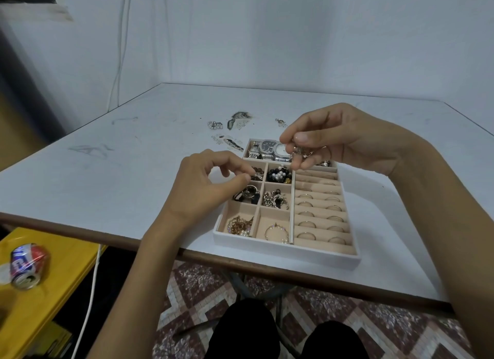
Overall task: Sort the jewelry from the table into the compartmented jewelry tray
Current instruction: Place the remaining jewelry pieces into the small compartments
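A white compartmented jewelry tray with beige lining sits at the table's near edge. Watches fill its far slot, beads, chains and earrings fill the left squares, and rings stand in the right rows. My right hand hovers over the tray's far right part, pinching a small cluster of gold-toned jewelry. My left hand is at the tray's left side, thumb and forefinger pinching a small piece over an upper left square. Loose silver pieces and another small piece lie on the table beyond the tray.
The white table has scuffs and a dark worn patch behind the tray. A yellow shelf stands low on the left with a crushed can. A white cable hangs beside it. My knees show below the table edge.
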`<state>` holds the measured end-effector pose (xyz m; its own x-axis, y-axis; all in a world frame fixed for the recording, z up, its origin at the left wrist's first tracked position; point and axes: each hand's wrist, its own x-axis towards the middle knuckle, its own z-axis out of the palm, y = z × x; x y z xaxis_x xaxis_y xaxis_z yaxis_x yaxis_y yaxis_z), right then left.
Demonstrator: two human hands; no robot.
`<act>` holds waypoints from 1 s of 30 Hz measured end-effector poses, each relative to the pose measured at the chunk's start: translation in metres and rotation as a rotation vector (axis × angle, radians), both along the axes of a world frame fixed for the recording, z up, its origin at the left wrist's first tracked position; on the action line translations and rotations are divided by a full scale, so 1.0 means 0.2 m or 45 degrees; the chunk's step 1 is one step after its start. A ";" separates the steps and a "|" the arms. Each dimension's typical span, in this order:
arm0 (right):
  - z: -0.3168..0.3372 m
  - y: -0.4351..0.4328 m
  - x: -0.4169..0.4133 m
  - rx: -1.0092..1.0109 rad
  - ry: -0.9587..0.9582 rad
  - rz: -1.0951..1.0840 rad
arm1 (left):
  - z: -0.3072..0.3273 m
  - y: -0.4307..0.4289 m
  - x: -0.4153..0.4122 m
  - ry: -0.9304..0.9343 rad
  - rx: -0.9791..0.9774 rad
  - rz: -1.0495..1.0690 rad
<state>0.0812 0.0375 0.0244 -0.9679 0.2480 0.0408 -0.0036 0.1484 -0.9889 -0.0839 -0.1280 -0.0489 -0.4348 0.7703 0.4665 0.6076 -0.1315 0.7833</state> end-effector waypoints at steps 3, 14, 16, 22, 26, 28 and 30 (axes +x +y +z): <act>0.00 0.00 0.00 0.002 -0.003 0.001 | 0.00 -0.01 0.00 0.016 -0.045 -0.004; 0.00 -0.01 0.00 0.040 -0.032 -0.022 | 0.00 0.00 0.03 0.039 -0.112 0.075; 0.00 -0.01 0.00 0.048 -0.035 -0.025 | 0.00 -0.01 0.03 0.035 -0.104 0.079; 0.00 -0.02 -0.01 0.071 -0.019 -0.035 | 0.01 0.00 0.00 0.037 -0.042 0.102; 0.01 -0.04 -0.02 0.138 0.019 -0.050 | 0.01 0.01 -0.03 0.023 0.081 0.227; 0.01 -0.06 -0.02 0.187 0.037 -0.050 | 0.00 0.02 -0.05 -0.023 0.085 0.321; 0.02 -0.08 -0.02 0.237 0.045 -0.036 | -0.02 0.03 -0.09 0.003 -0.020 0.431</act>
<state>0.0771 0.0222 0.0274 -0.9579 0.2598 0.1221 -0.0309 0.3296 -0.9436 -0.1017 -0.1224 -0.0528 -0.6660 0.5896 0.4569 0.6166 0.0904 0.7821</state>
